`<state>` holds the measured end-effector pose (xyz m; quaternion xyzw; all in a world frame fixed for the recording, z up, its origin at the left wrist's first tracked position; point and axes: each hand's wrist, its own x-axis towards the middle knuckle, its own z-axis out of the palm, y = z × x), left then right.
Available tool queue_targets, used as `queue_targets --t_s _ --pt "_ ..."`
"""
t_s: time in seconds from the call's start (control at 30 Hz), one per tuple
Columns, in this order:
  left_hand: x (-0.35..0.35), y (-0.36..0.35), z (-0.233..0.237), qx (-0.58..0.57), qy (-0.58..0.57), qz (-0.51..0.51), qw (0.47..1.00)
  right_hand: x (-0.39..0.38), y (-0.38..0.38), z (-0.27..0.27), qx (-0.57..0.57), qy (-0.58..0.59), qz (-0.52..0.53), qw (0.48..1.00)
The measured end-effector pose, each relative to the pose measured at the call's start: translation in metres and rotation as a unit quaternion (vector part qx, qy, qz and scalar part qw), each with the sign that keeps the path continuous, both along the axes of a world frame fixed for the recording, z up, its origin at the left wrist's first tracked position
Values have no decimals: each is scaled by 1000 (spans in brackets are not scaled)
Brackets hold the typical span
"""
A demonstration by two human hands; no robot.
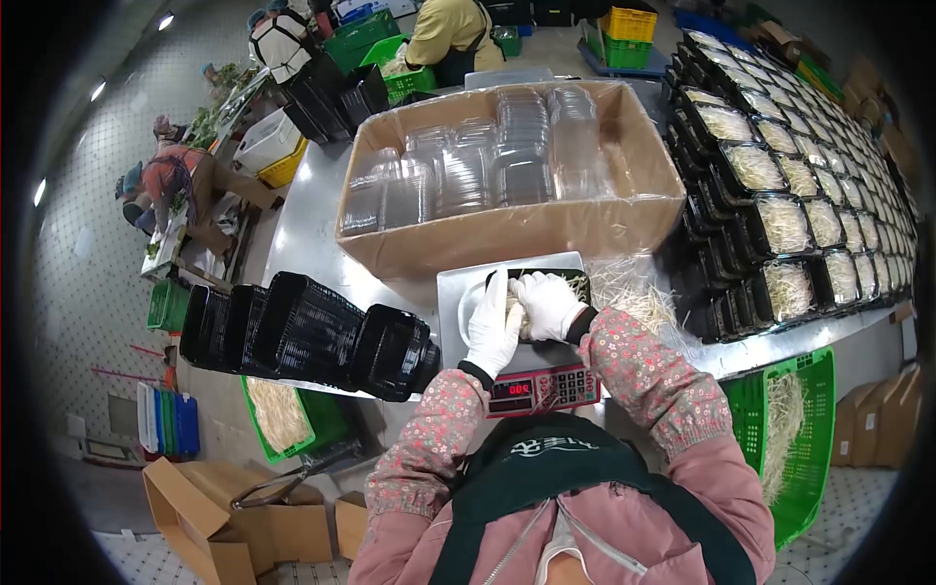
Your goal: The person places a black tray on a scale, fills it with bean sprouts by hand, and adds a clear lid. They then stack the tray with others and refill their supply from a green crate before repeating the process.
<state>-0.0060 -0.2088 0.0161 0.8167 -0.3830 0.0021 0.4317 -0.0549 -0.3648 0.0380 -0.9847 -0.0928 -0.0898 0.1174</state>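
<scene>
Both my hands wear white gloves and press together on a clump of pale bean sprouts (520, 314) over a black tray (575, 281) that sits on a digital scale (542, 388) with a red display. My left hand (492, 330) cups the sprouts from the left side. My right hand (548, 302) covers them from the top and right. A loose heap of sprouts (634, 292) lies on the steel table just right of the scale.
A large cardboard box (546, 229) of clear plastic lids stands behind the scale. A long stack of empty black trays (302, 336) lies to the left. Rows of filled trays (790, 219) cover the right. Green crates with sprouts (790, 429) sit below the table. Other people work at the back.
</scene>
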Motion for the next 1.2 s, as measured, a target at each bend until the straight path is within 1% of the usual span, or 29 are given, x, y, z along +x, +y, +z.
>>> queue_targets --t_s 0.07,0.1,0.13,0.2,0.23,0.27,0.33,0.4,0.43,0.47,0.5,0.53,0.57,0.6,0.67,0.73,0.77,0.8,0.83,0.87,0.9,0.93,0.97,1.0,1.03,1.07,1.1,1.13,1.2 --pt "-1 1 6 70 -98 -20 993 1 -3 -5 14 29 -14 999" --pt "-1 -2 4 78 -118 -8 990 3 -6 -2 46 34 1 998" --pt "0 -2 0 85 -123 -5 989 4 -12 2 82 69 22 994" --pt "3 0 -7 100 -133 5 986 -1 -27 12 202 111 48 972" --pt "0 -1 -2 103 -122 7 987 -3 -39 12 219 135 62 964" --pt "-1 -1 0 81 -104 6 991 -5 -49 11 263 119 97 953" --pt "-2 0 1 37 -67 5 997 -15 -66 24 279 132 97 946" --pt "-5 2 13 2 30 24 999 -28 -87 48 331 119 118 929" --pt "1 6 8 -42 60 27 997 -34 -101 39 353 113 86 925" --pt "7 12 4 -86 90 30 992 -46 -112 52 381 103 71 916" --pt "2 17 30 -109 116 49 986 -55 -122 58 381 78 53 920" --pt "14 29 22 -97 56 68 991 -63 -133 61 432 97 15 897" --pt "21 39 27 -105 51 75 990 -70 -145 62 351 42 -4 935" --pt "26 47 33 -112 46 83 989 -76 -153 59 387 26 -28 921" --pt "29 57 50 -52 52 109 991 -82 -163 48 428 9 -69 901" --pt "27 49 57 -35 42 86 995 -77 -143 54 331 -54 -75 939" --pt "26 37 49 -29 11 66 997 -71 -129 56 281 -88 -78 953" --pt "20 20 52 -29 36 41 998 -61 -112 49 235 -106 -59 964" --pt "17 5 47 56 -106 7 993 -53 -87 47 189 -81 -51 977" --pt "6 -10 43 75 -127 -25 989 -48 -64 47 141 -56 -45 987" --pt "-3 -19 37 123 -138 -48 982 -44 -48 48 89 11 -54 995" --pt "-8 -23 29 169 -149 -71 972 -43 -41 49 35 79 -65 994" --pt "-10 -20 20 180 -146 -70 970 -44 -45 53 -26 117 -63 991" --pt "-10 -18 11 190 -145 -72 968 -43 -58 50 17 136 -35 990" --pt "-12 -18 8 163 -126 -56 977 -41 -79 43 60 152 -11 986" --pt "-15 -18 3 155 -152 -39 975 -42 -97 35 101 169 12 980" --pt "-18 -20 3 167 -157 -29 973 -41 -106 24 67 182 21 981" --pt "-19 -24 3 178 -164 -18 970 -44 -104 23 72 142 17 987" --pt "-23 -32 0 180 -181 13 967 -40 -88 25 -20 142 -2 990"
